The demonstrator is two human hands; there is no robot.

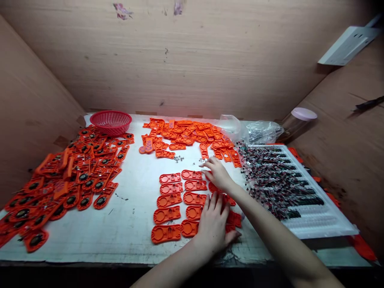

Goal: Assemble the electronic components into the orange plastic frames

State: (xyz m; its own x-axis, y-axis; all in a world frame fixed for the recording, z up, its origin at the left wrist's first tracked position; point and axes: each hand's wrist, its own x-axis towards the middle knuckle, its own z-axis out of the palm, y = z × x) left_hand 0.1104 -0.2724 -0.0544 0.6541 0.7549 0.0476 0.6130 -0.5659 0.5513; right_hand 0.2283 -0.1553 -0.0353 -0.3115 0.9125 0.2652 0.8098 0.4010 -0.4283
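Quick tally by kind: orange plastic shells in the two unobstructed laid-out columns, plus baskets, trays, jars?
Orange plastic shells, two clear laid-out columns: 10
Red mesh plastic basket: 1
White ridged plastic tray: 1
Clear jar with pink lid: 1
Total: 13

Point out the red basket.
In the head view, the red basket sits at the far left of the table, near the back wall, just behind the pile of orange parts with black discs.

Boxing in the scuffed white worktable with plywood walls behind, left and right of it; carrying a white socket strip above its right end.
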